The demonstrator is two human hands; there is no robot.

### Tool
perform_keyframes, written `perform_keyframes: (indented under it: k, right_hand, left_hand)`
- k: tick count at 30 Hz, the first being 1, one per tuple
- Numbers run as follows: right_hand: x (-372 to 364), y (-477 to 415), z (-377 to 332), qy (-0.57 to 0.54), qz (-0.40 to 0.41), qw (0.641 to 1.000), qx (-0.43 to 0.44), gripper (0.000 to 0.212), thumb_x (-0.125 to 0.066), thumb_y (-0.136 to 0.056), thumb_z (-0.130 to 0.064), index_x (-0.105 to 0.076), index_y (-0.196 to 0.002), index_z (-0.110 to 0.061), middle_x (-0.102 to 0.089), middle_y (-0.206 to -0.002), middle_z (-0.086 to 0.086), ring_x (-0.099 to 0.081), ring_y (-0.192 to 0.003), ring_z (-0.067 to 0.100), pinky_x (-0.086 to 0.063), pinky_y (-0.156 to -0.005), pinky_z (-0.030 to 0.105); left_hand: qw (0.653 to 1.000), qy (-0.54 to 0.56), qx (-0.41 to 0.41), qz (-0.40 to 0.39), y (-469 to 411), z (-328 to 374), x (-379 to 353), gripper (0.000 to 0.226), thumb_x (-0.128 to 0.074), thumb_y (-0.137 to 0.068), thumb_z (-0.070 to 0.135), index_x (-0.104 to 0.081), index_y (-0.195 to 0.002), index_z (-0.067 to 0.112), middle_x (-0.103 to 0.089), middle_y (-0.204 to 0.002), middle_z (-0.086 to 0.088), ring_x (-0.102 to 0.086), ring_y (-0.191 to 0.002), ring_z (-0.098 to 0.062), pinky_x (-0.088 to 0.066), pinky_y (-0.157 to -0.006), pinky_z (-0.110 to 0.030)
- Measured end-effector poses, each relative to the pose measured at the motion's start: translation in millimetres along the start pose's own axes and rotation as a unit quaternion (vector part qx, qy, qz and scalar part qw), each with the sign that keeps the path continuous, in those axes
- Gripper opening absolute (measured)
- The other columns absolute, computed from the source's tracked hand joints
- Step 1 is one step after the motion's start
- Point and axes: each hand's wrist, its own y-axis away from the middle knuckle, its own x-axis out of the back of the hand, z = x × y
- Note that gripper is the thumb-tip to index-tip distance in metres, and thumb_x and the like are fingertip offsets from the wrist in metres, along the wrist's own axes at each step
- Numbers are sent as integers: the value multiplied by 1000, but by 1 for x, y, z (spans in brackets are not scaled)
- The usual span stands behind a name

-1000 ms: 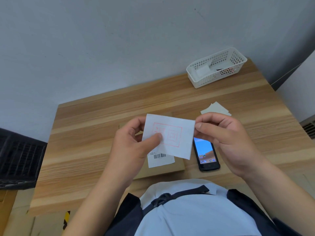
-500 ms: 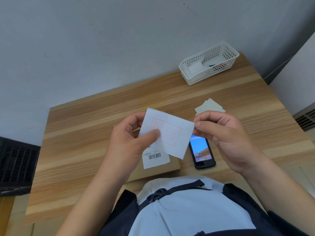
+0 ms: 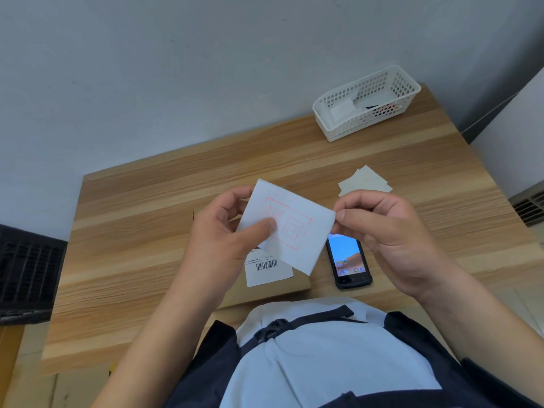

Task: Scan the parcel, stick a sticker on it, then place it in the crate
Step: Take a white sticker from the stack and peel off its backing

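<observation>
Above the parcel: sticker, red-printed, held in the air
Hands: left hand pinches its left side; right hand nips its right corner
Parcel: flat on tabletop, barcode up
Peel: probably slow, from the corner
Phone: just right of parcel

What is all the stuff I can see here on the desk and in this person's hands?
sticker sheet: one, white with a red stamp, held up between both hands above the parcel
parcel: one, brown cardboard, flat on the table's near edge, mostly hidden by the hands
label: one, white with a barcode, on the parcel
phone: one, black, screen lit, on the table right of the parcel
paper slips: a small stack, cream, beyond the phone
basket: one, white plastic, far right corner, holding white items
table: one, light wood
left hand: pinches the sheet's left side
right hand: pinches its right corner
</observation>
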Motion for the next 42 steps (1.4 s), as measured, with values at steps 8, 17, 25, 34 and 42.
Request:
perform_keyframes:
  k: [8, 17, 25, 34, 42]
  right_hand:
    - [-5, 1, 2, -18, 7, 1000, -2, 17, -65, -80, -11, -78, -71, -19, -73, -75, 5, -66, -78, 17, -54, -88, 37]
    - [-17, 7, 6, 2, 31, 999, 3, 28, -69, -87, -7, -76, -67, -24, -72, -72, -9, -69, -80, 9, -49, -60, 12]
    - [-23, 10, 8, 6, 26, 999, 32, 18, -66, -88, 0, -75, -78, -11, -74, -75, -5, -67, -80, 9, -53, -81, 21]
    - [-28, 14, 6, 77, 53, 993, 73, 18, -68, -87, 4, -74, -77, -10, -67, -81, 1, -64, -75, -1, -49, -69, 11]
    - [-28, 16, 7, 96, 97, 990, 45, 11, -70, -77, -14, -76, -69, -18, -72, -78, -11, -65, -81, 7, -51, -79, 34]
  left_hand:
    - [998, -64, 6, 14, -1, -6, -2, 61, -78, -81, 11, -52, -131, 35, -66, -125, 2, -64, -111, -10, -49, -82, -25]
    - [976, -152, -152, -46, 13, 1, -20, 22, -83, -77, 17, -75, -96, 23, -76, -97, 11, -69, -98, -10, -53, -93, -29]
    - [987, -79, -128, -57, 14, -2, -21, 11, -81, -79, 9, -76, -88, 13, -79, -84, 1, -75, -79, -15, -56, -75, -24]
    - [992, -46, -102, -54, 14, -2, -21, 5, -79, -81, 8, -78, -79, 13, -79, -79, -2, -75, -78, -20, -57, -76, -30]
    - [1000, 18, -2, -20, 11, -7, -19, 8, -75, -84, 12, -77, -77, 16, -74, -78, -2, -64, -76, -16, -48, -73, -34]
